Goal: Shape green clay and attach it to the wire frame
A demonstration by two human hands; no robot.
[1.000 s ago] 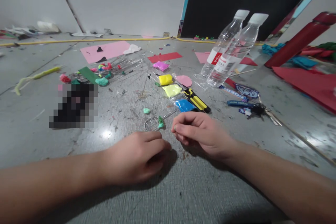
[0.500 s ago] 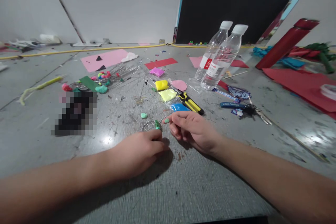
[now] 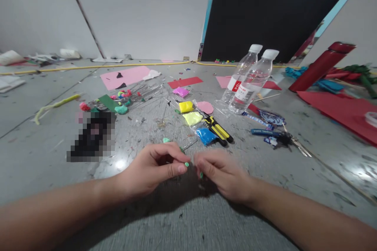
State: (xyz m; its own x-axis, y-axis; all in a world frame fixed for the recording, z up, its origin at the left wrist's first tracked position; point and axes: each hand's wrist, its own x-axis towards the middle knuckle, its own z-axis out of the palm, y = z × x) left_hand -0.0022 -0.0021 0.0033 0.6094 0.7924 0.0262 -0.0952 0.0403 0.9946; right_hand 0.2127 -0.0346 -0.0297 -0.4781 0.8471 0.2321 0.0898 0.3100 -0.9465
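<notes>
My left hand (image 3: 159,164) is closed in a pinch, with a tiny piece of green modelling clay (image 3: 186,164) between thumb and fingertip. Just to its right, my right hand (image 3: 222,172) is curled and smeared by motion. A second bit of green clay (image 3: 201,174) shows at its fingertips. Behind the left hand a small mint-green lump (image 3: 166,140) rests on the table. The left fingers hide most of what lies beneath them.
Beyond the hands lie a blue clay packet (image 3: 206,136), yellow packets (image 3: 186,106) and yellow-black pliers (image 3: 219,129). Two water bottles (image 3: 247,86) stand further back. A pixelated dark object (image 3: 91,137) lies left; keys (image 3: 300,147) and red paper (image 3: 332,110) lie right.
My left hand has lifted and turned, now showing green clay in its pinch. My right hand has moved lower and blurs. The wire ring seen before is now hidden; the whole view has shifted slightly.
</notes>
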